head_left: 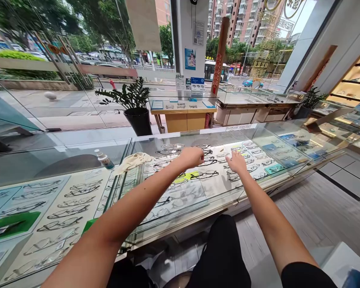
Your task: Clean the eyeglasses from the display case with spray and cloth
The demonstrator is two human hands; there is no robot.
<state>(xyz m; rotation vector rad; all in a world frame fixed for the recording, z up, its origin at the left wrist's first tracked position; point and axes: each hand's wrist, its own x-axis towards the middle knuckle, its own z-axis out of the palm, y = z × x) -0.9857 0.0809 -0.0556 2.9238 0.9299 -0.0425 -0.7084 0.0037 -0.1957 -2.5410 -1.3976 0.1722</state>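
Observation:
My left hand (192, 157) reaches over the glass display case, its fingers curled closed and turned away from me. Whatever it may hold is hidden behind the knuckles. Dark-framed eyeglasses (208, 161) lie close beside it. To the right, my right hand (237, 161) is open, fingers spread over the rows of glasses, and I cannot tell whether it touches the surface. Below and between the hands is another pair of eyeglasses (204, 174), partly over a yellow patch. More eyeglasses (252, 153) lie in rows past my right hand.
A spray bottle (104, 159) and a crumpled cream cloth (133, 162) rest on the glass to the left. A green tray (18, 225) sits in the left case. Beyond the counter stand a potted plant (138, 118) and another display table (183, 105).

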